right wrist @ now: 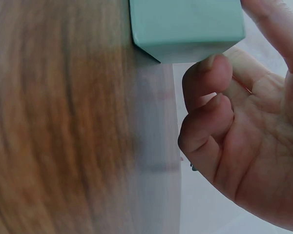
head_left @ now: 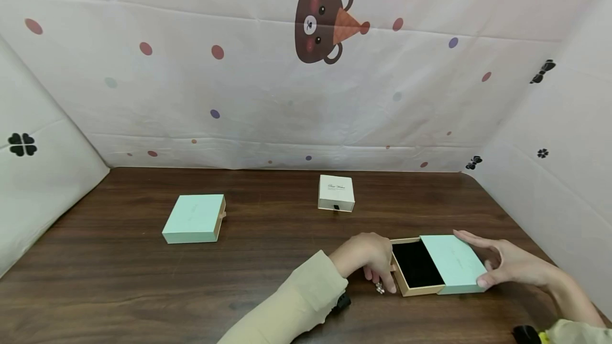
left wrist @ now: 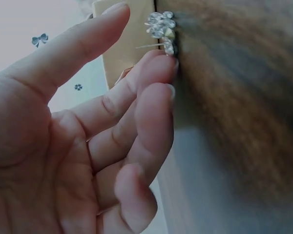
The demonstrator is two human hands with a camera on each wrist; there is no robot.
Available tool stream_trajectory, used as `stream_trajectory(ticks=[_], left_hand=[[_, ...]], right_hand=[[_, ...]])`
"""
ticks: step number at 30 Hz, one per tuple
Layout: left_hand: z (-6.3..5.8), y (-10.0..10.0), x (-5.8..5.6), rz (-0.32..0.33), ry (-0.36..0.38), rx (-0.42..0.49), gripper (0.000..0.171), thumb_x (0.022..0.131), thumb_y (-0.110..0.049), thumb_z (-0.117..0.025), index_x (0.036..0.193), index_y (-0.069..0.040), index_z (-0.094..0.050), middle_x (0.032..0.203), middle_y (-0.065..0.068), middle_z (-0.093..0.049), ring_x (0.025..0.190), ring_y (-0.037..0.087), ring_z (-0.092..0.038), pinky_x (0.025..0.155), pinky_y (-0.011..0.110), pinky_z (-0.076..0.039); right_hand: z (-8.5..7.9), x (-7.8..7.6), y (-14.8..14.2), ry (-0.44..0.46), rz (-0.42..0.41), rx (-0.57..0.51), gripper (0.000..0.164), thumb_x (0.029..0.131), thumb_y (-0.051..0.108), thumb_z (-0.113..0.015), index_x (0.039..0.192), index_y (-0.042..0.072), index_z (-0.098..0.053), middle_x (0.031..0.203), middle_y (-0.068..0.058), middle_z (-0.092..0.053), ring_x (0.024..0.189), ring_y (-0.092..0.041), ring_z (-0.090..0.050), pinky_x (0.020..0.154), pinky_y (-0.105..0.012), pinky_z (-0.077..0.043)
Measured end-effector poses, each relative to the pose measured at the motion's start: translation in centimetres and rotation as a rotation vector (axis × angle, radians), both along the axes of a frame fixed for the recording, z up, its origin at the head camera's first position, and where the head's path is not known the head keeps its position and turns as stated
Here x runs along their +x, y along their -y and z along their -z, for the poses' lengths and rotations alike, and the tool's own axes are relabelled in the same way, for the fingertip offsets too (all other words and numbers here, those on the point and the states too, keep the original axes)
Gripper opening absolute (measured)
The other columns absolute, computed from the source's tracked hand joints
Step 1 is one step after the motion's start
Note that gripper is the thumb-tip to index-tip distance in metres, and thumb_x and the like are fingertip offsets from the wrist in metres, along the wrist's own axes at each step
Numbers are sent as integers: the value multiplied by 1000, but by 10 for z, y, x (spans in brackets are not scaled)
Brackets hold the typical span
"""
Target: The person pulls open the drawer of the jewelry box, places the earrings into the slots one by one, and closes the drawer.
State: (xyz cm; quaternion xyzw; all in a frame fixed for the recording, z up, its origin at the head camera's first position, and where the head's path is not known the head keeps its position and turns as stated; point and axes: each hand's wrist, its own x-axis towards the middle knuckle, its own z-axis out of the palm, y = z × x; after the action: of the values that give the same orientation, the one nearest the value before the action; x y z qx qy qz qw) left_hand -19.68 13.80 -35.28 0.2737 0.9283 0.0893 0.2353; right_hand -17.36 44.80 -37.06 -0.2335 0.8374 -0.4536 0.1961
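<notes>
A mint drawer box (head_left: 454, 261) lies on the table at the right, its tan tray (head_left: 421, 290) with a black lining (head_left: 416, 263) partly slid out to the left. My right hand (head_left: 511, 264) holds the cover's right end, thumb at the near corner and a finger at the far one. Beside the tray's front is my left hand (head_left: 368, 256), fingers loosely bent and thumb apart from them. A sparkling clear-stone earring (left wrist: 161, 25) with a thin post sits by its fingertips, low before the tray. The ribbon tab (left wrist: 124, 74) is partly behind the fingers.
Another mint box (head_left: 195, 217), closed, lies on the left of the brown wooden table (head_left: 258, 275). A small white box (head_left: 336, 192) with a black tab stands at the back middle. Printed white cloth (head_left: 258, 78) walls the back and sides.
</notes>
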Motion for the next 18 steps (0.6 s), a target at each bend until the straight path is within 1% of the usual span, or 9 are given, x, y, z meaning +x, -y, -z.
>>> stream_trajectory(ticks=[2,7,12,15,18], left_hand=[[0,-1,1,-3,-9,-33,33,64,-40,-81,53,-16,-62,51,-9,-60,47,5,-58,47,20,-43],[2,-3,3,5,-62,-124,35,61,-41,-83,51,-17,-60,52,-9,-58,48,5,-55,47,22,-43],[3,-3,2,-1,-82,-144,35,62,-40,-82,49,-18,-59,51,-8,-58,47,5,-54,48,24,-42],[2,-2,1,7,-91,-162,37,59,-45,-83,50,-18,-60,52,-9,-58,48,5,-54,49,24,-43],[0,-2,1,22,-95,-199,37,55,-48,-83,53,-19,-61,56,-10,-58,49,6,-53,51,24,-43]], right_hand=[[0,0,0,-1,3,5,86,74,0,-69,144,1,-18,134,36,-29,45,-19,-26,41,-27,-35],[-1,0,1,0,10,14,86,74,0,-68,144,2,-19,134,36,-30,45,-20,-27,42,-26,-35],[0,0,1,-13,6,16,85,75,0,-68,144,3,-19,135,36,-29,45,-19,-28,42,-26,-35],[0,1,0,-10,0,12,85,75,0,-67,144,3,-18,135,36,-28,45,-18,-27,41,-26,-35],[0,1,0,-12,-4,12,85,75,0,-67,144,3,-18,135,36,-27,45,-17,-27,42,-26,-35]])
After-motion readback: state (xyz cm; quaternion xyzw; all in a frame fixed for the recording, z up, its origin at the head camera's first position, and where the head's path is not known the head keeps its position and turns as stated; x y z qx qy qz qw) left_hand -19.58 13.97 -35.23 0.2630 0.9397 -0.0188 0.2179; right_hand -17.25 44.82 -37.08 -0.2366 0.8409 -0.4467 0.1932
